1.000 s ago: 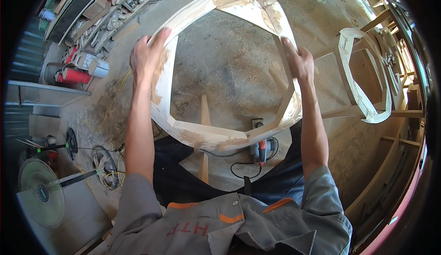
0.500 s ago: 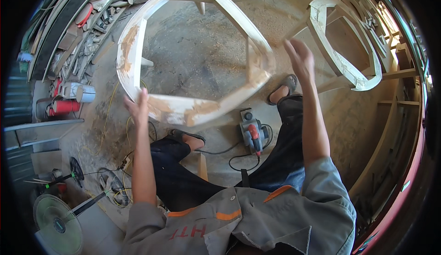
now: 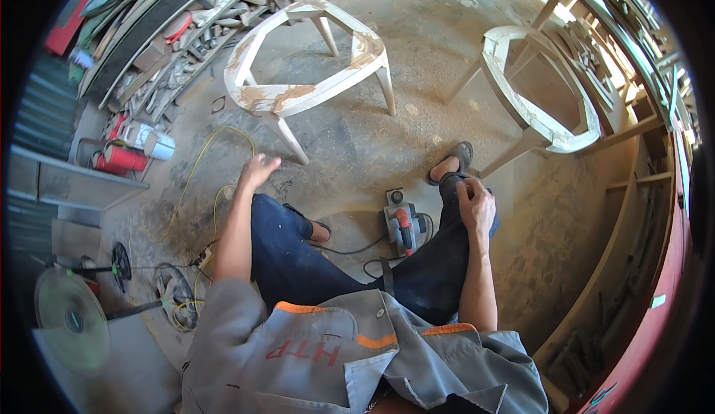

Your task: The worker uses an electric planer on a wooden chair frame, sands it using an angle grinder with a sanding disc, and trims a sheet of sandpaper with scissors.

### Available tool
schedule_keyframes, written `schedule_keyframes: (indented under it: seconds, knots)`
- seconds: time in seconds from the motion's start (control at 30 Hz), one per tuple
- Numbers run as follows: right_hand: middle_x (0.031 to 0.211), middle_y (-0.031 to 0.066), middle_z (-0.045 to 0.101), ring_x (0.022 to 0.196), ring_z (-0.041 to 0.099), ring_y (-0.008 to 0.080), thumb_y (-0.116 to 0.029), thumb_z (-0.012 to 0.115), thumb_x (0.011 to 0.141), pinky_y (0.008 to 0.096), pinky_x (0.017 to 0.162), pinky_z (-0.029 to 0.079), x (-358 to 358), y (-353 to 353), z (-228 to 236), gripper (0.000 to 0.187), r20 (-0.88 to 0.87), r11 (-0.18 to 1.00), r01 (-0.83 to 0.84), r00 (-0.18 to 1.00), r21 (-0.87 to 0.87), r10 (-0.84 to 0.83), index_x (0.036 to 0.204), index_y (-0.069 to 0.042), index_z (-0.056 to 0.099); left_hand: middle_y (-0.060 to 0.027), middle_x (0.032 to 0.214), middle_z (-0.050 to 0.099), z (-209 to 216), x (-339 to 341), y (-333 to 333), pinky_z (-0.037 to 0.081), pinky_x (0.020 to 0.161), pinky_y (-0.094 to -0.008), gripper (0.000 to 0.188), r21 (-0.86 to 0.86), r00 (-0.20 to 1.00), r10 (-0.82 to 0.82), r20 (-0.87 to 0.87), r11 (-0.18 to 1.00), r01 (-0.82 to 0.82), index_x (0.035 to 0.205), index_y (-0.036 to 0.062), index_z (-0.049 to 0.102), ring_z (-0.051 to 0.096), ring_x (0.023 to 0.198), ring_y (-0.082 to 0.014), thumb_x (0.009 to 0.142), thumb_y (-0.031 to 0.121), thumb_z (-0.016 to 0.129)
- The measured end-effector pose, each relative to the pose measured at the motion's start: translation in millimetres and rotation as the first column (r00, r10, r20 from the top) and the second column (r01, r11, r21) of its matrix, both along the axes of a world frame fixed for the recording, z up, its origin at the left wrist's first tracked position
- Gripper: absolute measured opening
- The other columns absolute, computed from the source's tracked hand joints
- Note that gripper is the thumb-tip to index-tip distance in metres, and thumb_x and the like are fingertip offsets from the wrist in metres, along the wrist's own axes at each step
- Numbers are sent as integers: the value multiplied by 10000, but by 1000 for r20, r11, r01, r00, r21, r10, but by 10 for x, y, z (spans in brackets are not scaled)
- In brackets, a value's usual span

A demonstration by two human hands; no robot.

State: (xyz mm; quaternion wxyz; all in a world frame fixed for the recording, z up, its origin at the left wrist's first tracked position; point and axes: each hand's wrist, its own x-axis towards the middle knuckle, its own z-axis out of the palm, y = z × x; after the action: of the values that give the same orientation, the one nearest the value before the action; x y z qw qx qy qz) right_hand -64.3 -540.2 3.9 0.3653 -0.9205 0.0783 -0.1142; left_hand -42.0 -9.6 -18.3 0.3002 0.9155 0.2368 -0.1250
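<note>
The left grip (image 3: 258, 171) is hanging loose and empty, the right grip (image 3: 477, 204) resting empty at the knee (image 3: 452, 189); a cable (image 3: 346, 253) is lying near the left foot (image 3: 321, 231), perhaps risking a snag if that foot shifts; a wooden frame (image 3: 298, 102) is standing toward the floor's (image 3: 417, 86) far-left edge.

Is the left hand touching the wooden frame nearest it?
Apart. The head view shows floor between the left hand and the nearest leg of the wooden frame.
</note>
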Motion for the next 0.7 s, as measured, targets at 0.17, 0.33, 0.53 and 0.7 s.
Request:
schedule_keyframes:
  seconds: [0.17,0.33,0.53,0.7]
  knots:
    - [799,124,693,805,656,305,-316,663,821,421,762,455,-74,43,-13,237,-33,939,-187,982,-289,185,900,-94,691,-277,1423,395,315,-1486,-504,337,1086,-448,831,255,961,124,249,948,-189,1421,0,359,385,1321,-410,842,543,604]
    - [793,139,686,745,666,342,-352,618,854,434,692,512,-87,65,-130,257,-65,955,-124,992,-269,111,916,-118,702,-414,1439,212,419,-2387,-1276,296,1095,-520,1033,317,942,57,330,933,-167,1472,-37,173,278,1336,-533,764,494,705]
    - [797,122,697,735,670,325,-435,639,842,433,676,511,-101,275,-220,328,-150,873,-287,957,-395,247,939,-131,716,-319,1523,135,792,-2828,-1965,250,1046,-652,1019,410,950,-90,298,911,-43,1462,41,303,194,1388,-503,672,479,774]
    - [882,116,713,811,680,308,-412,619,874,418,736,513,-147,243,-203,341,-273,806,-415,906,-423,323,975,-100,713,-316,1522,116,819,-2904,-1934,265,1036,-650,949,358,925,-57,375,930,-87,1456,57,333,199,1379,-508,711,474,747]
